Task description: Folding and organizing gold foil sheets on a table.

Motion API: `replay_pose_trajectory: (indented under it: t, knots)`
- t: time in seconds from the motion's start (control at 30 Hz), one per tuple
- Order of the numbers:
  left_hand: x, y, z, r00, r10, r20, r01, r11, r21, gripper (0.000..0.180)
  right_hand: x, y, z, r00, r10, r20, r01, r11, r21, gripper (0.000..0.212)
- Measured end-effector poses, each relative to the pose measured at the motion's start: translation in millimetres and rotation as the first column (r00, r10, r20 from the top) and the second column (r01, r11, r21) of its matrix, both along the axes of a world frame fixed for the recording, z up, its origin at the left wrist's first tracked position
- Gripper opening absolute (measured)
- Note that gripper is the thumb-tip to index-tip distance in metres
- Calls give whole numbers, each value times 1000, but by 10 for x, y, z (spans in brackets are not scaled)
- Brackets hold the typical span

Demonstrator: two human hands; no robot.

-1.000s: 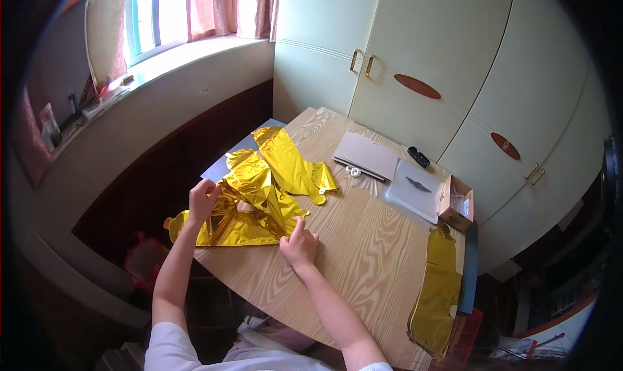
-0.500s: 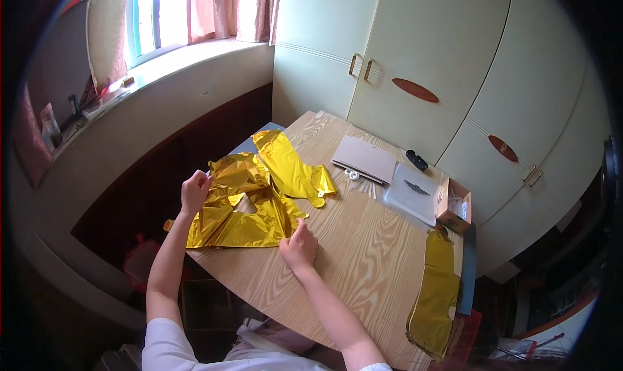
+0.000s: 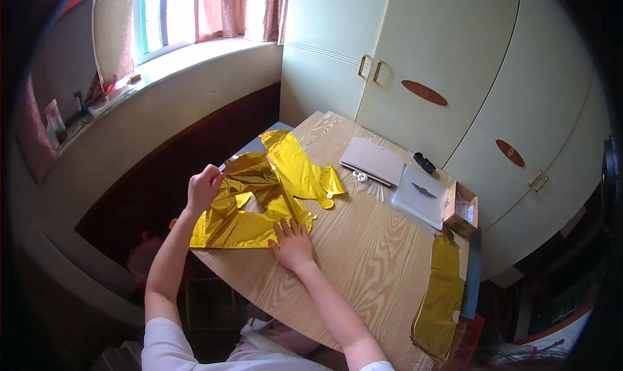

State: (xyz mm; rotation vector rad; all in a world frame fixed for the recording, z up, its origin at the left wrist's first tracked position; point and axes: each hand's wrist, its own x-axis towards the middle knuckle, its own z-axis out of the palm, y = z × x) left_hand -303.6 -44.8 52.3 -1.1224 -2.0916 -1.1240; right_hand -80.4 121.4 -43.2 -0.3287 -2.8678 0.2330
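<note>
**Foil balloon half off the edge, one corner pinched**

Foil balloon (image 3: 250, 209), gold and flat, lies at the near-left corner of the surface (image 3: 370, 254), with part of it hanging past the rim on my left. My left hand (image 3: 204, 186) is closed on its upper left edge, pinching the crinkled foil and lifting it a little. My right hand (image 3: 292, 241) lies open and flat, fingers spread, pressing the balloon's lower right edge down onto the wood.

I think the main risk is tearing or creasing: with one hand pinning and the other pulling, a sharp tug could split a seam. Foil is slippery too, so if my flat hand eases off, the overhanging part might drag the whole sheet off toward the floor.

A second gold balloon (image 3: 302, 170) lies touching the first at its far side, and I could snag or shift it along with mine. Another gold piece (image 3: 441, 293) drapes over the surface's right edge, well apart, beside a small cardboard box (image 3: 462, 209).
</note>
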Motion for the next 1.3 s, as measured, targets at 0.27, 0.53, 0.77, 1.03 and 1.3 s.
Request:
replay_pose_trajectory:
  t: [0.27, 0.53, 0.77, 1.03, 1.3]
  knots:
    - [-354, -152, -51, 975, 51, 218, -76, 991, 107, 18, 75, -54, 162, 978, -130, 164, 136, 990, -24, 60]
    - [-639, -194, 41, 981, 106, 161, -129, 982, 141, 17, 93, -33, 170, 961, -165, 222, 179, 983, -44, 63]
    - [-1102, -374, 91, 946, 222, 235, -250, 964, 94, 22, 119, -30, 253, 935, -158, 316, 183, 982, -50, 69]
    - [-1473, -452, 336, 961, 245, 126, -261, 956, 137, 22, 116, -12, 199, 930, -170, 326, 197, 979, -50, 69]
    - [-1728, -674, 786, 917, 391, 76, -397, 912, 101, 27, 114, -35, 219, 934, -172, 314, 198, 979, -51, 69]
